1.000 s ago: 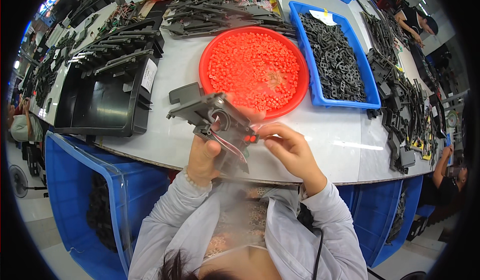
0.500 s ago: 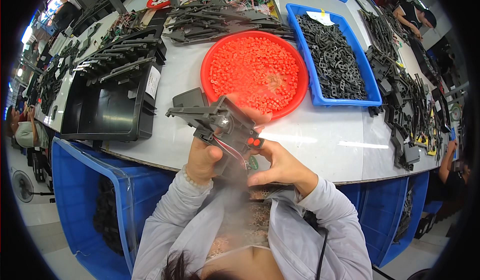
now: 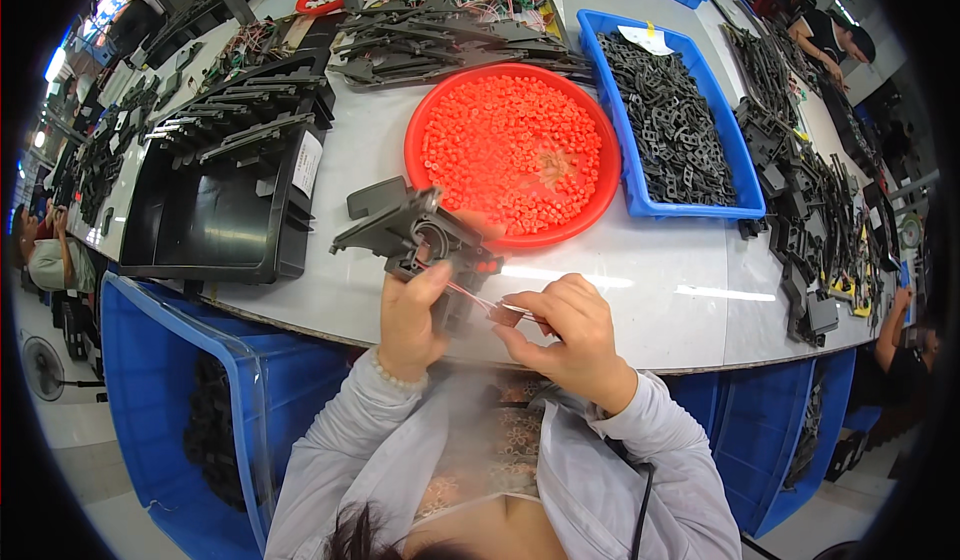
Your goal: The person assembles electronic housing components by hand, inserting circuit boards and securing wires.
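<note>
– Fingers [image 3: 555,305], R hand [image 3: 585,345]: state?
– Narrow. Thumb & forefinger pinch a small flat brownish piece [image 3: 507,314] at the free end of thin red & white wires [image 3: 468,295]. Detail of piece: too small to tell.
– L hand [image 3: 410,325]?
– Wrapped round a dark grey plastic frame [image 3: 400,232], thumb on near side, other fingers partly hidden behind. Holding firm or loose: can't tell.
– Pos. of frame?
– Raised in front of the person, tilted, just on the near side of a round red tray [image 3: 412,150]. Ref. height over the white table [image 3: 650,295]: can't tell. Wires run from frame across the gap to R hand, approx. straight. Red spots show on frame's R end, blurred.
– Surroundings, L to R?
– L: black crate [image 3: 205,268], w/ dark slatted parts [image 3: 235,110] toward its far end. Ctr.: red tray, w/ many small red caps [image 3: 480,140] spread over its base. R: blue bin [image 3: 748,208], just beside tray, full of small dark clips [image 3: 675,125]. Far side of tray: pile of long dark strips [image 3: 450,48].
</note>
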